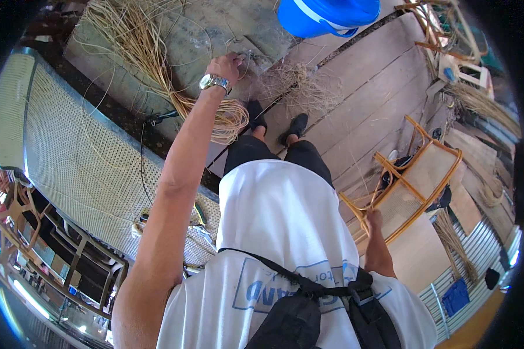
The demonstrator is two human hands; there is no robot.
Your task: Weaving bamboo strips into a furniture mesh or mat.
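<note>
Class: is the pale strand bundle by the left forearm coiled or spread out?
Partly both: the strand bundle curls into loops beside the left shoe, while its far end fans out loosely.

The blue bucket (317,18) at 1 o'clock is smooth, glossy plastic; the floorboards (370,84) toward 2 look matt and dusty. At 11 the wristwatch (219,83) is shiny metal, and the cane strands (151,55) toward 10 are dry and fibrous. The panel (87,134) at 9 has a rough woven face. At 3 the chair frame (402,193) looks like varnished, glossy wood or cane; at 4 ribbed sheeting (488,278) resembles metal. The shirt (285,209) at 6 is matt cloth
</note>
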